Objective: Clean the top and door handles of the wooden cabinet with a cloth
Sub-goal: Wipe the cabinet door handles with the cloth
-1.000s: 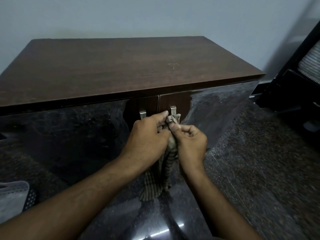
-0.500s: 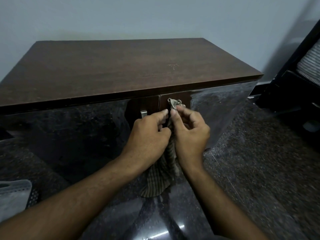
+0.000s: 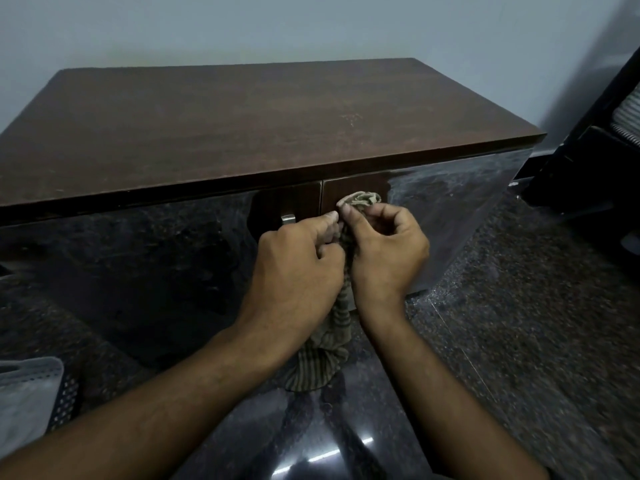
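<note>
The wooden cabinet has a dark brown top [image 3: 242, 126] and two glossy dark doors below it. A striped beige cloth [image 3: 358, 199] is bunched over the right door's handle, which it hides. My right hand [image 3: 384, 247] pinches the cloth at its upper end, against the door. My left hand [image 3: 298, 268] grips the same cloth just beside it, lower down. The cloth's tail [image 3: 317, 365] hangs below both hands. The left door's metal handle [image 3: 288, 218] shows bare, just left of my left hand.
A grey perforated basket [image 3: 31, 400] sits at the lower left on the speckled dark floor [image 3: 519, 323]. A black piece of furniture [image 3: 588, 150] stands close on the right. A pale wall runs behind the cabinet.
The cloth has slid up the right handle to its top, now covering it fully. My right hand rose with it. The view has shifted slightly down.
</note>
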Tool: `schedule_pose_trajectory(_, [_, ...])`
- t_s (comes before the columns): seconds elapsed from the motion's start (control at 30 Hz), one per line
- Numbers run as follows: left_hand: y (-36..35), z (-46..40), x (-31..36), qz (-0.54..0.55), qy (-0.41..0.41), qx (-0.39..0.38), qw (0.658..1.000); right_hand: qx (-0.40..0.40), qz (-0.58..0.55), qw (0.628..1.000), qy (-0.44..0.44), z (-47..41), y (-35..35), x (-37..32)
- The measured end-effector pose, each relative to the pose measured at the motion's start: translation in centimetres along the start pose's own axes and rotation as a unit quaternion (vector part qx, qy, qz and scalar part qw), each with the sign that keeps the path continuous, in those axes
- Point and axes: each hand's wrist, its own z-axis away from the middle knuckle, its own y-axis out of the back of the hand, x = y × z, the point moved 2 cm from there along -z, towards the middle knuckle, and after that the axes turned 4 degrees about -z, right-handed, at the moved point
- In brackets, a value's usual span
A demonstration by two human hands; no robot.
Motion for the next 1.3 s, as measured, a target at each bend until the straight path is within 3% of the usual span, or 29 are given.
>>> schedule_pose_trajectory(0.17, [-0.3, -0.2, -0.2, 0.003, 0.019, -0.012, 1.0, -0.03, 0.085, 0.962, 0.257, 1.7, 0.5, 1.6])
schedule_pose_trajectory(0.23, [-0.4, -0.2, -0.4, 0.001, 0.024, -0.015, 1.0, -0.037, 0.1, 0.953, 0.284, 2.2, 1.1, 2.5])
schedule_pose_trajectory(0.3, [-0.6, -0.4, -0.6, 0.001, 0.026, -0.009, 1.0, -0.038, 0.084, 0.973, 0.211, 1.9, 1.5, 2.7])
schedule_pose_trajectory(0.4, [-0.6, -0.5, -0.8, -0.003, 0.023, -0.011, 1.0, -0.066, -0.001, 0.998, 0.002, 0.8, 1.4, 2.0])
schedule_pose_trajectory(0.57, [-0.8, -0.3, -0.8, -0.001, 0.012, -0.02, 1.0, -0.139, -0.221, 0.949, -0.177, -0.7, 0.9, 1.6])
schedule_pose_trajectory(0.63, [-0.9, -0.3, -1.0, 0.011, 0.009, -0.027, 1.0, -0.167, -0.22, 0.947, -0.166, -1.0, 1.2, 2.0])
schedule_pose_trajectory(0.73, [-1.0, -0.2, -1.1, 0.029, 0.004, -0.032, 0.999, -0.194, -0.158, 0.966, -0.065, -1.3, 1.8, 2.6])
schedule_pose_trajectory(0.93, [-1.0, -0.2, -1.2, 0.038, 0.011, -0.042, 0.998, -0.082, 0.004, 0.994, 0.075, 2.1, 1.4, 5.2])
schedule_pose_trajectory(1.13, [-0.6, -0.2, -1.6, 0.022, 0.004, -0.031, 0.999, -0.081, 0.062, 0.994, 0.045, 1.1, 1.0, 5.7])
schedule_pose_trajectory(1.3, [-0.6, 0.0, -1.8, 0.025, 0.011, -0.03, 0.999, -0.06, 0.036, 0.996, 0.064, 1.4, 1.3, 3.8])
